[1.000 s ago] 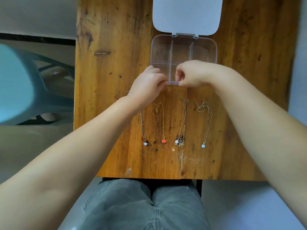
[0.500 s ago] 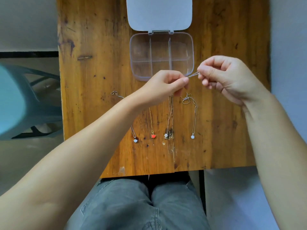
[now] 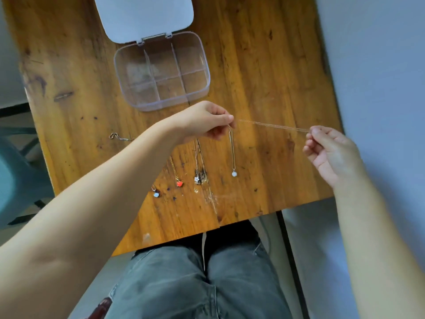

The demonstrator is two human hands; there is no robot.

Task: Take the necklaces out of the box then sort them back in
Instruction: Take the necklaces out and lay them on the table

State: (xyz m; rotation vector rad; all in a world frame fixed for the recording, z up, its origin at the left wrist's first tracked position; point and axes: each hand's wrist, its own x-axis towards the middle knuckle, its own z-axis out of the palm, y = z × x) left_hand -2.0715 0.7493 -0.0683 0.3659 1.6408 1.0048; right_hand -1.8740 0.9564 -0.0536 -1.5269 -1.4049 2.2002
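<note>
A thin chain necklace (image 3: 273, 125) is stretched taut in the air between my left hand (image 3: 204, 122) and my right hand (image 3: 331, 153), each pinching one end. Behind them the clear compartment box (image 3: 202, 90) stands open on the wooden table (image 3: 264, 65), its white lid (image 3: 142, 14) folded back. Several necklaces lie in a row below my left hand: one with a pale blue pendant (image 3: 156, 194), one with a red heart (image 3: 179, 183), one with a white flower (image 3: 196, 179) and one with a white bead (image 3: 234, 174). My left forearm hides parts of their chains.
A loose chain end (image 3: 115, 136) lies on the table left of my forearm. The table's near edge (image 3: 253, 215) runs above my knees in grey jeans (image 3: 195, 284). A teal chair (image 3: 13, 171) stands at the left, and pale floor shows at the right.
My hands left the box's front edge with a chain. They drew apart, the right hand moving far right and pulling the chain straight. The view tilted.
</note>
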